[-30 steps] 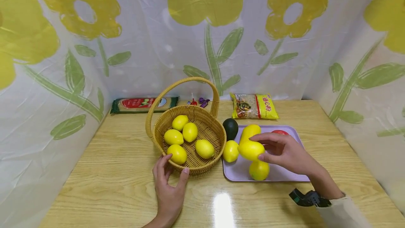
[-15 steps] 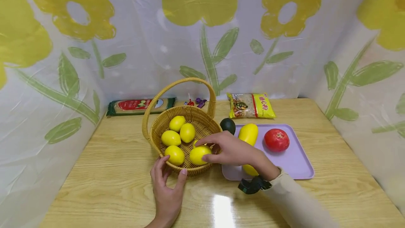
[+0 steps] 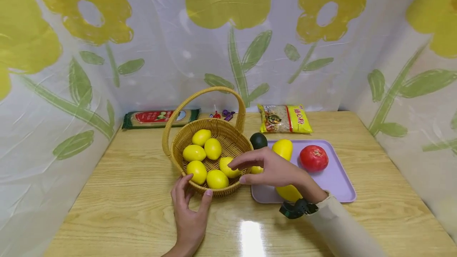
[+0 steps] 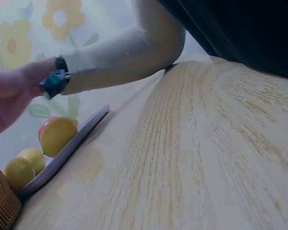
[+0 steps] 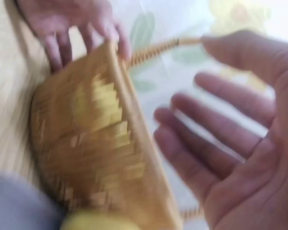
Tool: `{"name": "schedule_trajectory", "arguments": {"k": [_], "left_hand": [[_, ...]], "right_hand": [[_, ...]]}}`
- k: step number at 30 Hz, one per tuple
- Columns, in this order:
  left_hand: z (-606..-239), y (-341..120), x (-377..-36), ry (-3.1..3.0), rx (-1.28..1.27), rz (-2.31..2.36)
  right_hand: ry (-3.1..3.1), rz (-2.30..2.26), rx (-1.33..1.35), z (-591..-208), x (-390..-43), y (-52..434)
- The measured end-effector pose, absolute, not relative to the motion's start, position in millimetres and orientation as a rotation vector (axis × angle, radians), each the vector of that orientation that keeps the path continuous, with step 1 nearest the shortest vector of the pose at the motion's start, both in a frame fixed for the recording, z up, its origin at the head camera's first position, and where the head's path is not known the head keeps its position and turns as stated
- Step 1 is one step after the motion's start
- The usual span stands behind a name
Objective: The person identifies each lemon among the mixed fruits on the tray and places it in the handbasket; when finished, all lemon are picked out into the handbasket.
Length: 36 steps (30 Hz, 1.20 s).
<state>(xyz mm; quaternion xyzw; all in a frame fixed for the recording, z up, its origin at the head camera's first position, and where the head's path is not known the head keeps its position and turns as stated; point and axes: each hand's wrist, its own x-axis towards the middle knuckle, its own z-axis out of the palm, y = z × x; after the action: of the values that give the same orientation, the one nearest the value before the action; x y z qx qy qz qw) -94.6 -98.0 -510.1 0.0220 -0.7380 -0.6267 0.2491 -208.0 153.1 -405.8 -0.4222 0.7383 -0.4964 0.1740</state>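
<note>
**Lemon transfer: right hand empty at basket rim**

Table [image 3: 125, 205] carries basket [image 3: 233, 140] and tray [image 3: 333, 187]. Basket holds six lemons [image 3: 217, 179]. Left hand [image 3: 189, 213] steadies its near wall, fingers straight. Right hand [image 3: 273, 169] hovers open, holding nothing. Next, judged: reach to tray lemon [image 3: 288, 192].

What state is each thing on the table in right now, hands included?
Basket: upright, holding six lemons.
Left hand: fingers touching the basket's near wall.
Right hand: open and empty, beside the basket rim.
Tray: flat on the table, holding a tomato and yellow fruit.
Tomato: whole, resting on the tray.
Avocado: whole, at the tray's far left corner.
Two food packets: sealed, lying flat by the wall.
</note>
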Motion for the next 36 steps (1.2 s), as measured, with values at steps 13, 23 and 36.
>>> {"name": "schedule_trajectory", "arguments": {"k": [13,23,36], "left_hand": [[-509,-97,-94,-2.025,0.062,-1.694],[-507,-97,-94,-2.034,0.07,-1.68],[-507,-97,-93,-2.03,0.082,-1.69]], "right_hand": [[2.358,-1.336,-0.887,-442,-186,276],[2.422,-1.385,-0.743,-458,-166,318],[2.425,-1.337,-0.717,-465,-169,298]]}}
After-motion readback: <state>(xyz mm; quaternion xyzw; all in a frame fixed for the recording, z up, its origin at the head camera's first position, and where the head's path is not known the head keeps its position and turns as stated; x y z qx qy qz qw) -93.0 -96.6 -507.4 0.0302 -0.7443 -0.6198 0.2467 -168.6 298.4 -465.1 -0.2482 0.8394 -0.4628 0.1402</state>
